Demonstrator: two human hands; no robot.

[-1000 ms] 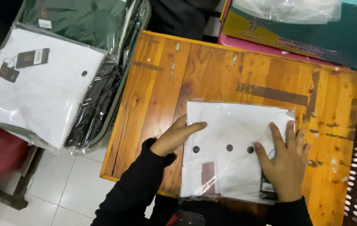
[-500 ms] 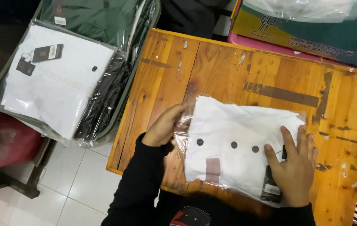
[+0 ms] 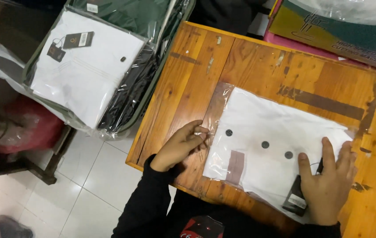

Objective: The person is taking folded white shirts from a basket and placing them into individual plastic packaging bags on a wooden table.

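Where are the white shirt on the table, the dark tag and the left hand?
white shirt (image 3: 280, 128): head view, on its bare white cloth above the buttons.
dark tag (image 3: 294, 198): head view, on its middle.
left hand (image 3: 180, 147): head view, on its back.

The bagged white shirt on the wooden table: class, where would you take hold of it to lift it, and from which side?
Probably by the loose clear flap at the left edge of the bagged white shirt, coming in from the left. There the plastic stands clear of the cloth, and the left hand already pinches it. The right hand lies flat on the near right corner by the dark tag, over the wooden table.
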